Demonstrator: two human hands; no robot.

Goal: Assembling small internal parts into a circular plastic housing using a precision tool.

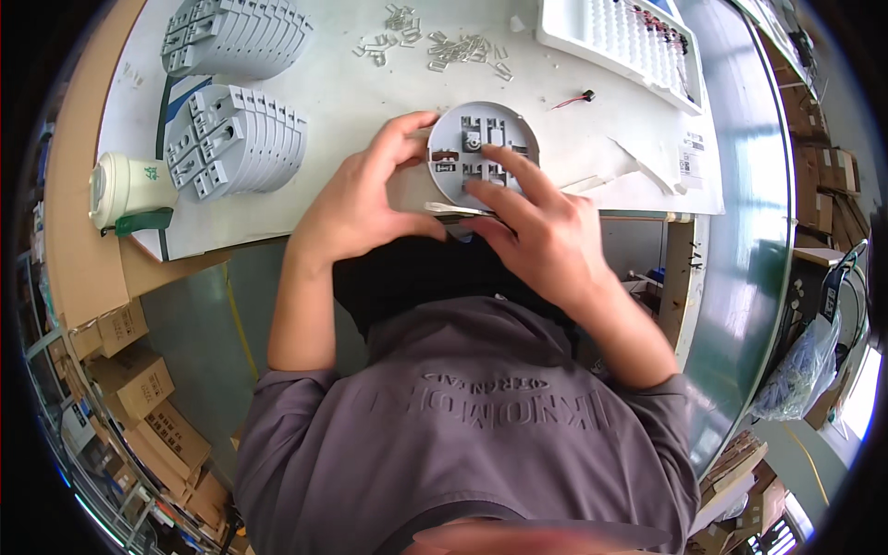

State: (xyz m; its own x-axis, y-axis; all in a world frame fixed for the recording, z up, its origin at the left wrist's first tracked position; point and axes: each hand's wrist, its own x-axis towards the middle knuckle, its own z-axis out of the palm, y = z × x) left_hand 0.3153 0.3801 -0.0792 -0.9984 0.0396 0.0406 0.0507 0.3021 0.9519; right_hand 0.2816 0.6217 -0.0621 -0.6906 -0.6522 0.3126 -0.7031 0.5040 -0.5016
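Observation:
A round grey plastic housing [453, 180], with clip-like slots and small metal parts in its face, is at the table's near edge. My left hand [356, 199] curves around its left side, fingertips at the upper left rim and thumb near the lower edge. My right hand [550, 222] bears on the face with two fingertips, next to a small pale fitting [474, 141] near the middle. The right thumb is at the housing's lower edge, so both hands appear to grip it. A pale strip [449, 209] shows just below the housing.
Two stacks of grey housings [236, 143] stand at the left, near a lidded cream cup [134, 190]. Clear plastic clips [458, 53] lie scattered at the back. A white tray [601, 51] holds small wired parts; one wired black part [587, 95] lies loose. Torn film [638, 166] is at right.

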